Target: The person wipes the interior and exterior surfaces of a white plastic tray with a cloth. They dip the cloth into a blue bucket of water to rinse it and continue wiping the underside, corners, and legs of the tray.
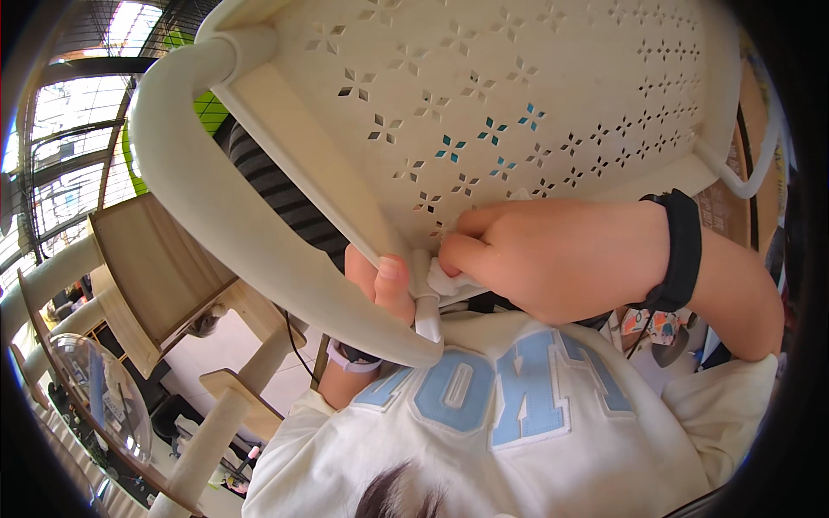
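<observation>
A large cream plastic tray [345,164] with flower-shaped cut-outs stands tilted in front of my chest. A thick curved cream tube [186,173] runs along its left side. My left hand [384,281] is closed round the tray's near left edge, thumb on top, its other fingers partly hidden behind. Near that corner, my right hand [553,255] is inside the tray, fingers bunched on a crumpled white tissue [442,280] against the surface. A black band is round my right wrist.
A cat tree with a wooden box [160,268], posts and a clear bowl [102,397] stands at the left. Behind it is a gridded window [73,121]. A black ribbed thing [276,190] lies beyond the tube. Cardboard [743,207] is at the right.
</observation>
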{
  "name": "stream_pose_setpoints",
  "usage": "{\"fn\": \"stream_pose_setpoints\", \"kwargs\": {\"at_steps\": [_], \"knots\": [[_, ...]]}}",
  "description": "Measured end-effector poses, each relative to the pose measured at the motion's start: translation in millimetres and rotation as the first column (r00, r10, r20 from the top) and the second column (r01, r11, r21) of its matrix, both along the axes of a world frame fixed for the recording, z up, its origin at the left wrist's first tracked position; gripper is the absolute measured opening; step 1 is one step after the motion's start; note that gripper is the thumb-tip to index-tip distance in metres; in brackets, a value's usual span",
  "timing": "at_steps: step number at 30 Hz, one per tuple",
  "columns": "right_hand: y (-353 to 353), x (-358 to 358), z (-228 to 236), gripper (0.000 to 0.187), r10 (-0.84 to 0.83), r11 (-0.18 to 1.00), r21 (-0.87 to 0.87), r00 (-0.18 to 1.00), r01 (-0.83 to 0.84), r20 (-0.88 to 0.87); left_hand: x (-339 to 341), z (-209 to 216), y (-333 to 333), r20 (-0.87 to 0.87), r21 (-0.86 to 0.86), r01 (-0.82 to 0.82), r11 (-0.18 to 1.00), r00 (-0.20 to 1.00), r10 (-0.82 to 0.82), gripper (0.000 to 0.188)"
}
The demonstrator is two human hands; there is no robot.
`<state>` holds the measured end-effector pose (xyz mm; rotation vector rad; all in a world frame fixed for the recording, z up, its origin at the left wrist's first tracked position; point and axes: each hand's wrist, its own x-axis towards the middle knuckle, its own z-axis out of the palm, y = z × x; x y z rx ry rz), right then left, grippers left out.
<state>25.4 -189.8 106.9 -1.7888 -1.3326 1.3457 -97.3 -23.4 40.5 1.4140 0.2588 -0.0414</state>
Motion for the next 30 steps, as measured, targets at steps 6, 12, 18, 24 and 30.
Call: {"fn": "stream_pose_setpoints", "kwargs": {"at_steps": [6, 12, 18, 24, 30], "knots": [[-3, -2, 13, 0.022, -0.051, 0.999, 0.019, 0.994, 0.049, 0.097, 1, 3, -1, 0.004, 0.006, -0.015, 1.0, 1.0, 0.015, 0.072], [7, -10, -1, 0.021, -0.146, 0.945, 0.322, 0.956, 0.059, 0.254, -1, 0, 0, 0.008, 0.037, -0.052, 0.998, 0.999, 0.052, 0.066], [8, -12, -11, 0.021, -0.143, 0.909, 0.417, 0.934, -0.008, 0.328, 5, 8, -7, 0.094, 0.075, -0.065, 0.995, 0.994, 0.058, 0.061], [9, -19, 0, 0.02, -0.098, 0.967, 0.255, 0.928, 0.004, 0.359, 3, 4, -1, 0.093, 0.042, -0.002, 0.999, 0.996, -0.002, 0.066], [-10, -18, -2, 0.019, -0.05, 0.992, 0.128, 0.959, 0.014, 0.28, 0, 3, -5, 0.019, -0.091, -0.018, 0.996, 1.0, 0.019, 0.072]]}}
